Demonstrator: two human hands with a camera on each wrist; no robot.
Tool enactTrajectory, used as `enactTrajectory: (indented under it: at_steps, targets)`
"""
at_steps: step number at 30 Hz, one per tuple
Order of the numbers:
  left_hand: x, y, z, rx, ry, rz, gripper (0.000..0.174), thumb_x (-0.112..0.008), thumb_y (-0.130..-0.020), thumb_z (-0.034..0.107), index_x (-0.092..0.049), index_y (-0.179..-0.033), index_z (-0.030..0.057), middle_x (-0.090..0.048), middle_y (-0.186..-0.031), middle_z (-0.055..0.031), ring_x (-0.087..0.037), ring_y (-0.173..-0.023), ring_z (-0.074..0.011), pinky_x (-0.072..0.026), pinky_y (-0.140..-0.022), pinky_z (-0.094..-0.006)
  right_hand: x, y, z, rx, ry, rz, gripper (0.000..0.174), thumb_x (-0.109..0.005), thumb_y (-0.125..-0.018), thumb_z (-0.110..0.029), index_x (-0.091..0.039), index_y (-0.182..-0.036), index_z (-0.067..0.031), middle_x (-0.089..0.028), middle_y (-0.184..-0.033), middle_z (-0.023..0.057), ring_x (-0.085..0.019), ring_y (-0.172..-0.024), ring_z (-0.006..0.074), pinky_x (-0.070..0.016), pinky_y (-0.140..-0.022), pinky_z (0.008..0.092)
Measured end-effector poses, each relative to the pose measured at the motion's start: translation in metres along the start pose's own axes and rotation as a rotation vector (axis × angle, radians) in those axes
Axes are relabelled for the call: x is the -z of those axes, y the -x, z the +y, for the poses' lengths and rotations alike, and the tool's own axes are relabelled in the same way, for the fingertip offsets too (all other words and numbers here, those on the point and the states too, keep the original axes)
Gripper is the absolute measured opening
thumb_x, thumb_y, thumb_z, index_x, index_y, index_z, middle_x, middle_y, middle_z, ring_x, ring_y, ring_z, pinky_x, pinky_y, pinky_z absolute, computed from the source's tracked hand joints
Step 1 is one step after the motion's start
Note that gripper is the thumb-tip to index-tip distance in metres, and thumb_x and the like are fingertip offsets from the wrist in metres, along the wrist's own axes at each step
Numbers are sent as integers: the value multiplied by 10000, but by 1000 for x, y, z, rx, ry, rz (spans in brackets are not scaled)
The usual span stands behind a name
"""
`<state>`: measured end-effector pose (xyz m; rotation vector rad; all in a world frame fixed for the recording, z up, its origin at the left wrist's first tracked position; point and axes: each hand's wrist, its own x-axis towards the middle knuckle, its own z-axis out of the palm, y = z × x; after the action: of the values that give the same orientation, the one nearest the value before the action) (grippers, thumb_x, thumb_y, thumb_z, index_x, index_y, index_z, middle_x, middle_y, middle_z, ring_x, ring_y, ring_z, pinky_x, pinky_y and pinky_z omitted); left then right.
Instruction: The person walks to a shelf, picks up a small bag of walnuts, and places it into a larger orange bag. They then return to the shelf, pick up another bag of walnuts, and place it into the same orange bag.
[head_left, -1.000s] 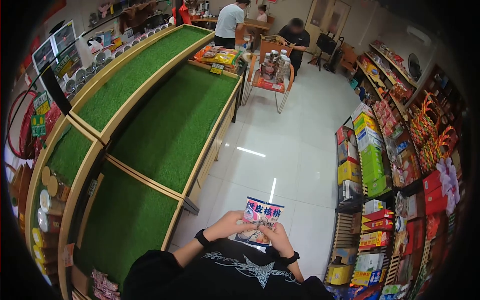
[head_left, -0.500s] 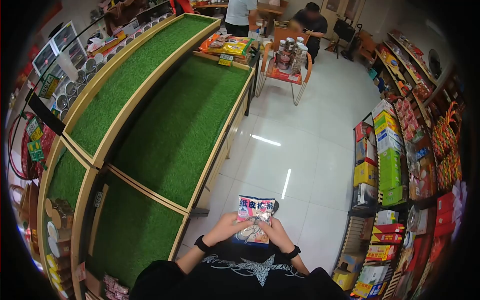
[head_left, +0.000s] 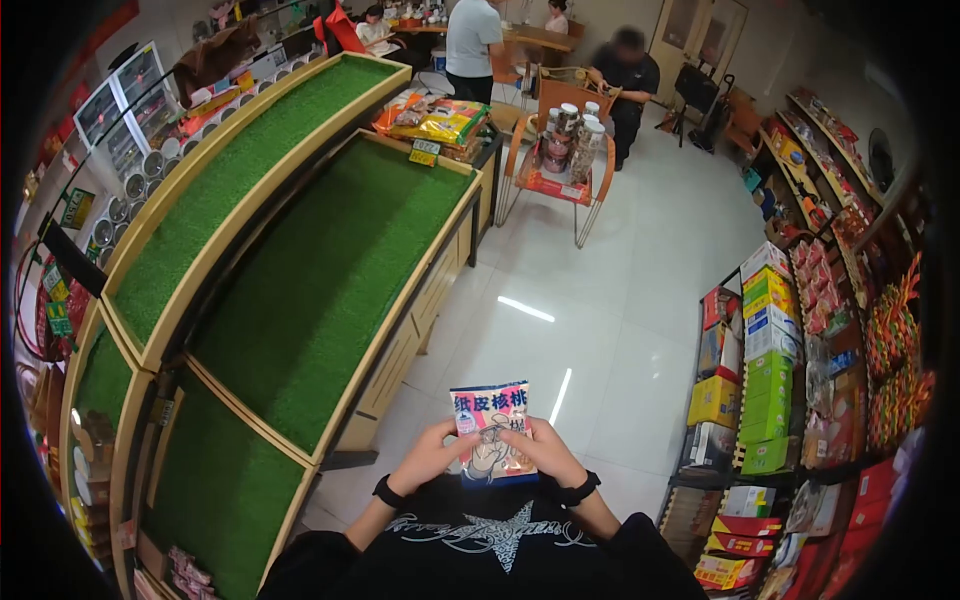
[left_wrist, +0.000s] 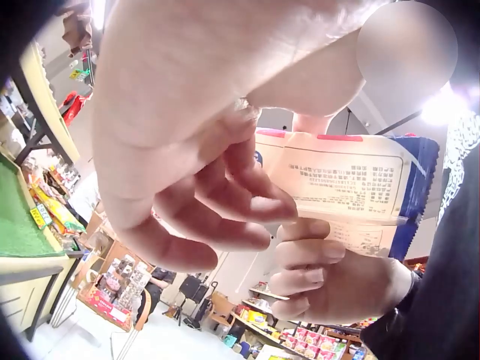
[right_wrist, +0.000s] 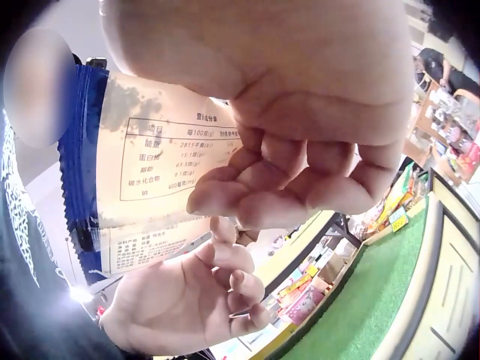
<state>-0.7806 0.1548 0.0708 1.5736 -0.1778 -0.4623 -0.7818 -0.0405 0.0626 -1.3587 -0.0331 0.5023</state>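
Note:
Both hands hold a bag of walnuts [head_left: 490, 460] in front of the chest, its printed front facing up in the head view. My left hand [head_left: 430, 458] grips the bag's left side, thumb over the front. On the right side, my right hand [head_left: 553, 458] grips it the same way, so the two thumbs lie close together. The wrist views show the bag's pale back [left_wrist: 337, 180] with printed text and a blue sealed end [right_wrist: 82, 150]. Curled fingers of both hands meet behind it.
To the left stands a tiered wooden display stand lined with green turf [head_left: 330, 290], with snack bags [head_left: 435, 118] at its far end. A chair [head_left: 548, 185] holds several jars. Shelves of boxes [head_left: 770, 380] line the right. Several people are at the back, beyond the tiled floor [head_left: 610, 300].
The head view has shifted, and the bag now appears farther left in it. The bag's front, partly creased half a second ago, now shows flatter. Both hands keep their grip.

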Motion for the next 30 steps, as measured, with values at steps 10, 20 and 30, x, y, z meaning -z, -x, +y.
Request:
enactTrajectory:
  at_steps: [10,20,30]
  targets:
    - [-25,-48,-3,116,-27,-15,300,-569,-806,207,-569,-983,-34,-617,-896,-94,-555,-808,-121,-434,-731,-266,51,-9,2,-195,-193,-18,244,-536,-839,-136,-531,-1012,36,-595,-918,54,-560,-792,97,-459,-709,233]
    - [-23,-136,4,-18,-75,-159,256,-582,-802,213,-602,-924,-11,-615,-793,-105,-566,-734,-132,-437,-663,-249,92,-44,-21,-149,-202,120,245,-518,-852,-134,-524,-1021,44,-589,-932,47,-544,-808,84,-444,-713,219]
    - [42,-258,56,-107,-36,-152,236,-585,-801,184,-606,-935,-9,-620,-849,-63,-552,-772,-96,-439,-687,-239,116,-165,-93,-56,-113,180,253,-539,-838,-153,-534,-1004,38,-589,-887,48,-548,-752,75,-457,-674,207]
